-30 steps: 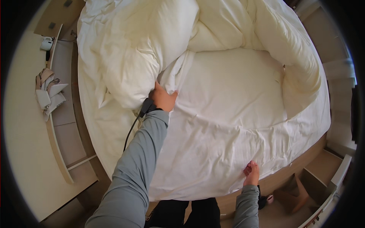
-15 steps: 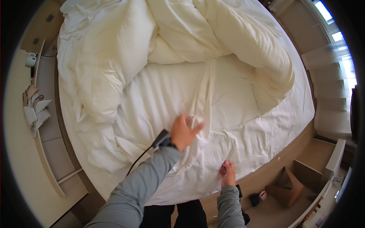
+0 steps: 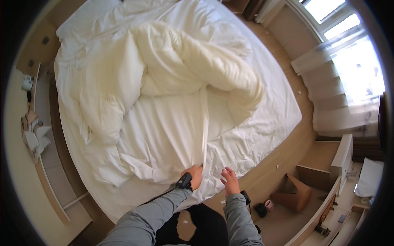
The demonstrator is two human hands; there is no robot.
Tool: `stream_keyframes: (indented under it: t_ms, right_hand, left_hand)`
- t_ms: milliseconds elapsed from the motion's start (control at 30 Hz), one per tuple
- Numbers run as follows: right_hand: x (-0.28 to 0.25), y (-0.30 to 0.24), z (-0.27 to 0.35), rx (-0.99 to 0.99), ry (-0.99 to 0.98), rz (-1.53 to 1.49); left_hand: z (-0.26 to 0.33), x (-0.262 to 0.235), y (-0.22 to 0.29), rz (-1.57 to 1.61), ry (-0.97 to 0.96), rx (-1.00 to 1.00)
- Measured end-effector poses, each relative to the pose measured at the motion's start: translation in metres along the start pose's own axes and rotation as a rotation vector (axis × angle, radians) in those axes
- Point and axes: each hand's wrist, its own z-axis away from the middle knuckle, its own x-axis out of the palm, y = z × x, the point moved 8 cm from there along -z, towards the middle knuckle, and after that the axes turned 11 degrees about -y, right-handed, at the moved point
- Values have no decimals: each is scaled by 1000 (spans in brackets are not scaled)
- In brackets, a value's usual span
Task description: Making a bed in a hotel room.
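A cream duvet [image 3: 172, 61] lies bunched in an arch over the middle of the bed. From under its fold a thin white cover [image 3: 164, 131] spreads toward me, with a taut crease running down to my left hand [image 3: 195, 175]. That hand is closed on the cover near the bed's front edge; its fingertips are partly hidden. Just to the right, my right hand [image 3: 231, 180] hovers by the edge with fingers apart and nothing in them. A black device is strapped at my left wrist.
Along the left runs a desk [image 3: 20, 164] with a white mug [image 3: 27, 83] and a crumpled cloth bundle [image 3: 35, 137]. At the right stand an open wooden compartment [image 3: 320, 158], a brown angular piece [image 3: 293, 194] and a sheer curtain [image 3: 328, 82] by the window.
My left hand has moved back toward me and closed on the white cover, drawing its crease taut. My right hand has lifted slightly and opened. The view has shifted, showing more of the bed's far end.
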Motion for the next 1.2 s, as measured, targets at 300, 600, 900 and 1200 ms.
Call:
stream_keyframes:
  t_ms: [300, 600, 900, 1200]
  right_hand:
    - [-80, -105, -179, -176, 206, 140]
    - [-43, -319, -323, -265, 100, -31]
    - [152, -359, -173, -791, -282, 945]
    - [59, -265, -404, -127, 150, 1578]
  left_hand:
    - [41, -17, 48, 88, 31, -132]
    - [5, 0, 110, -58, -41, -447]
    - [-69, 60, 130, -178, -146, -236]
    - [-52, -10, 175, 111, 81, -142]
